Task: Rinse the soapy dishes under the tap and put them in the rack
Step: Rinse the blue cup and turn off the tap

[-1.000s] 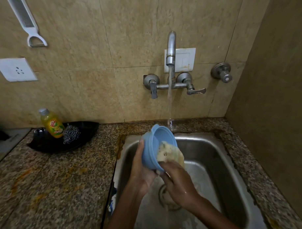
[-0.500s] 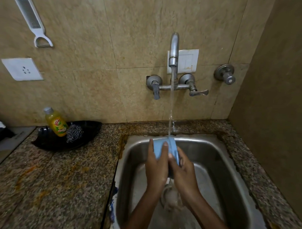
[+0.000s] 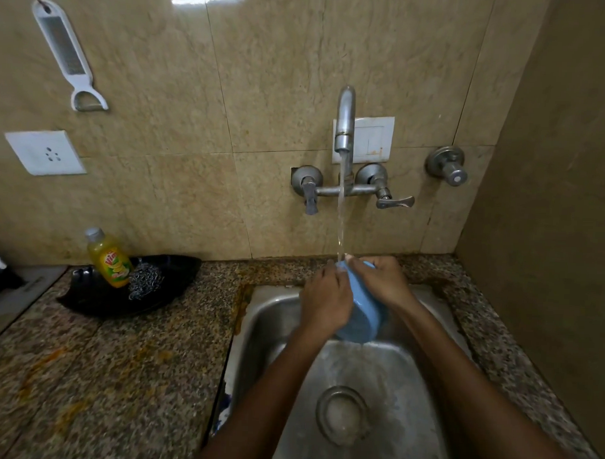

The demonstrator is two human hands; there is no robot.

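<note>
A small blue plastic bowl [image 3: 360, 313] is held on edge over the steel sink [image 3: 267, 317], right under the water running from the wall tap [image 3: 344, 127]. My left hand [image 3: 322, 298] grips its left side and my right hand [image 3: 381, 280] covers its upper right rim. The stream lands where my fingertips meet at the bowl's top. Water runs off the bowl into the basin, towards the drain [image 3: 342, 414]. No rack is in view.
A speckled granite counter [image 3: 117, 377] lies left of the sink. On it stands a black tray [image 3: 96, 301] with a yellow dish-soap bottle [image 3: 109, 258] and a steel scourer [image 3: 143, 280]. A grater [image 3: 65, 49] hangs on the tiled wall. A brown side wall closes the right.
The sponge seen a second ago is gone from my right hand. Both hands have carried the bowl up and back under the stream, and the view has tilted up a little.
</note>
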